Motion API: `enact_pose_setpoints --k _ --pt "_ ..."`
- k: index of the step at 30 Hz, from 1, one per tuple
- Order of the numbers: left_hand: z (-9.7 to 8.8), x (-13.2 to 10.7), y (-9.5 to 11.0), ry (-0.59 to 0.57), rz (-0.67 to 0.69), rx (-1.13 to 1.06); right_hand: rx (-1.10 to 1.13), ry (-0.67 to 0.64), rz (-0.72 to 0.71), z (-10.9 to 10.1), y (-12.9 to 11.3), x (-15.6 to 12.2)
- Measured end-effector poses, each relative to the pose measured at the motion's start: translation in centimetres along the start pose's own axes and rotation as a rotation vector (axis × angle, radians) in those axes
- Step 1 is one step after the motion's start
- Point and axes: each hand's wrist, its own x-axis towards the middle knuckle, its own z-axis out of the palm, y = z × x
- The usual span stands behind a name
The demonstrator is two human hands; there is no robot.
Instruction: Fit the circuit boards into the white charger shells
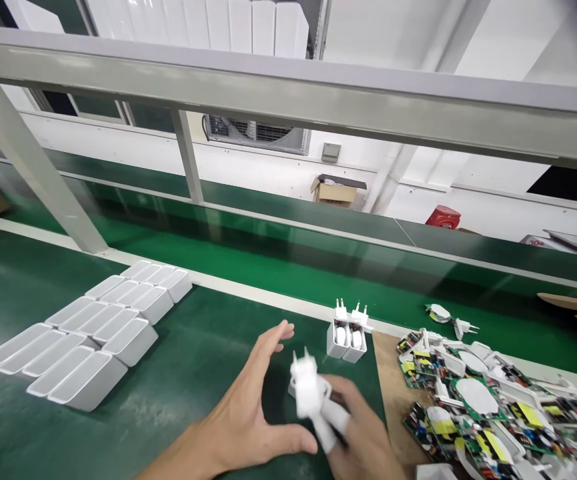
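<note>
the right hand [361, 427] grips the white plug [308, 393], pins pointing away, above the counter [193, 363]; the left hand [248, 407] is spread beside it, holding nothing, its thumb so near that i cannot tell whether it touches. the plug is blurred, and a hasty pass between the hands could let it slip and bend a pin on landing. two filled cases [337, 348] stand just beyond, where a careless knuckle might tip them. the boards [475, 397] lie heaped at the right; a dragging forearm could snag their parts
</note>
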Motion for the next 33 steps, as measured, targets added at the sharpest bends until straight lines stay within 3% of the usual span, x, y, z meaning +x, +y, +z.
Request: enact_pose_setpoints --k 3,8,13,17,22,27,30,33 --pt "0.3 0.0 0.2 0.017 0.02 0.105 0.021 -0.124 0.002 -0.1 0.0 0.3" --pt "0.2 0.3 0.3 -0.04 -0.052 0.092 -0.041 -0.046 0.015 0.4 0.2 0.0" --pt "-0.2 0.7 0.9 -0.107 -0.049 0.099 -0.054 -0.118 0.056 0.5 0.4 -0.5" --pt "0.0 0.5 0.9 -0.135 -0.027 0.117 -0.073 -0.067 0.082 0.6 0.3 -0.4" --pt "0.1 0.3 0.6 -0.135 0.019 0.124 -0.087 -0.093 0.018 0.9 0.1 -0.3" --pt "-0.4 0.5 0.5 -0.146 -0.035 0.081 0.012 -0.121 0.065 0.9 0.6 -0.8" --pt "-0.6 0.3 0.2 -0.161 -0.009 0.025 0.272 -0.041 0.28 1.2 0.6 -0.8" --pt "0.2 -0.1 -0.1 -0.113 0.037 0.037 0.848 0.066 0.737 1.7 0.1 -0.5"
